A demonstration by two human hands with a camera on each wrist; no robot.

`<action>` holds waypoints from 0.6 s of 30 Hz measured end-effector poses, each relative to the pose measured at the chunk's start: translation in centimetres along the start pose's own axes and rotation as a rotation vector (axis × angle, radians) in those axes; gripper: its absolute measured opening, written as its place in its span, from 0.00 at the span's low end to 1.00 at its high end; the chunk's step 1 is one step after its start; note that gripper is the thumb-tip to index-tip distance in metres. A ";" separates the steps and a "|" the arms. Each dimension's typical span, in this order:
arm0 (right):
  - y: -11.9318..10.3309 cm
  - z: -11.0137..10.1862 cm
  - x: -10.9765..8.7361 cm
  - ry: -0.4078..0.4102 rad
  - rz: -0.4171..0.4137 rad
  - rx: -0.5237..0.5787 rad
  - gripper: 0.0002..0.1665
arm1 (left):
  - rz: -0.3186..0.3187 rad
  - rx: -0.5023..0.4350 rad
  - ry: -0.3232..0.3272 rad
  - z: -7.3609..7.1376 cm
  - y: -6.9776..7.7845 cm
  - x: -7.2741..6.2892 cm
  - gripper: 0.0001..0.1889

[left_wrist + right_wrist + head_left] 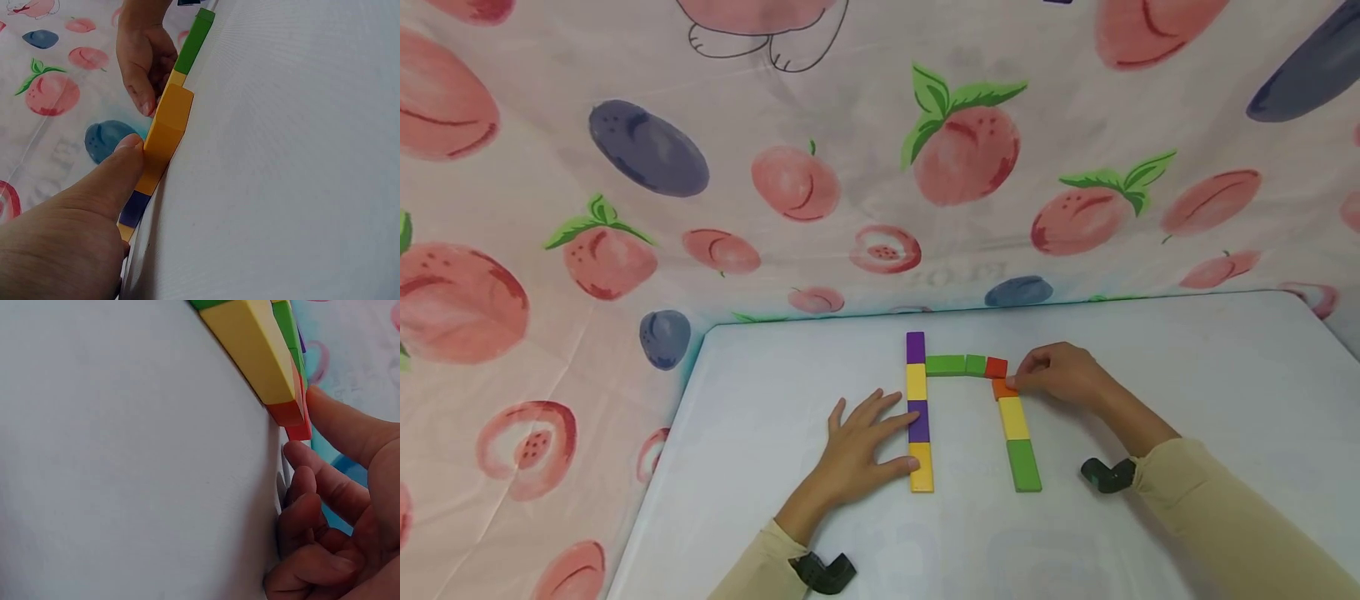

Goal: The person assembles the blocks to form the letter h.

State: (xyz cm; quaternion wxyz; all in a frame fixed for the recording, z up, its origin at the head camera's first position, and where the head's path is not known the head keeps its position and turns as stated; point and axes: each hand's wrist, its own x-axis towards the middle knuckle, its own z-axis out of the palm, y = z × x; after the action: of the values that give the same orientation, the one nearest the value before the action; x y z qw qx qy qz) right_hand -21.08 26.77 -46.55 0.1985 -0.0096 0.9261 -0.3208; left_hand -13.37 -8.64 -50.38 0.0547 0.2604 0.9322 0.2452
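Note:
In the head view my left hand (857, 454) spreads its fingers beside a straight column of coloured blocks. Its thumb touches the side of the bottom yellow block (922, 468), and a finger rests on the purple block (919, 423) above. A yellow block (917, 382) and a purple block (915, 347) continue the column. My right hand (1063, 372) has thumb and index finger at the corner of a small orange block (1004, 389), with its other fingers curled. The orange block stands over a yellow block (1014, 418) and a green block (1024, 467).
Between the columns' upper parts runs a row of a long green block (945, 366), a short green block (975, 366) and a red block (996, 367). They lie on a white table (760, 375). A fruit-print cloth (820, 92) hangs behind and at the left.

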 end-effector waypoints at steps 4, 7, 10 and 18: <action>0.0 0.3 -0.2 0.019 -0.016 0.013 0.21 | -0.002 0.005 -0.002 0.1 -0.2 0.0 0.34; 0.0 0.5 -0.3 0.025 -0.014 0.015 0.21 | -0.001 0.007 -0.003 0.1 -0.2 -0.1 0.34; 0.0 0.6 -0.3 0.025 -0.011 0.018 0.20 | -0.001 0.007 -0.003 0.2 -0.2 -0.1 0.34; 0.0 0.7 -0.6 0.027 -0.006 0.031 0.21 | 0.008 0.006 0.005 0.2 -0.3 -0.2 0.34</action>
State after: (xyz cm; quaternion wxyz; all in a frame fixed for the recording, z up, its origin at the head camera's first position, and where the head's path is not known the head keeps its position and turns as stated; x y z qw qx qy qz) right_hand -20.22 26.42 -46.82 0.1849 -0.0052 0.9236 -0.3357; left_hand -13.26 -8.92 -50.76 0.0506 0.2635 0.9321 0.2432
